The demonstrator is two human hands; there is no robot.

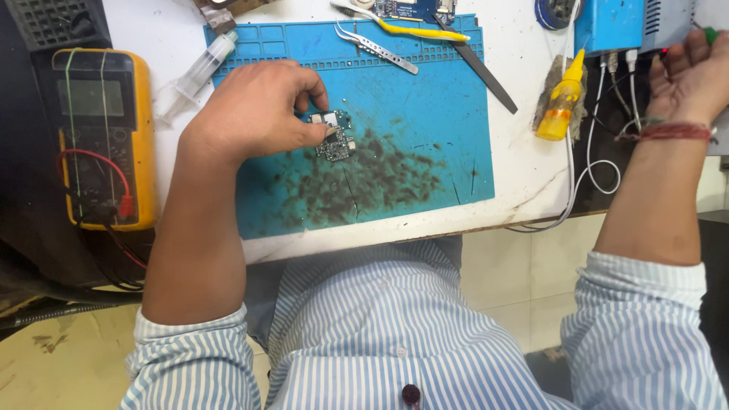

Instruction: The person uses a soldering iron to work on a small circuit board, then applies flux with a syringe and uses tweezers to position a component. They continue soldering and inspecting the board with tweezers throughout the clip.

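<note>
Blue stained mat [425, 114] on white bench [524, 91], left hand [254, 110] grip pinching circuit board [334, 137]; right hand [687, 76] grip unclear.

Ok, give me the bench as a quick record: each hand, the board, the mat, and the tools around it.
left hand: fingers pinch the small circuit board
right hand: off the mat at the right edge, by a green-tipped tool; grip unclear
mat: blue, dark stained patch
tools: tweezers, syringe, yellow bottle
meter: yellow multimeter, far left
</note>
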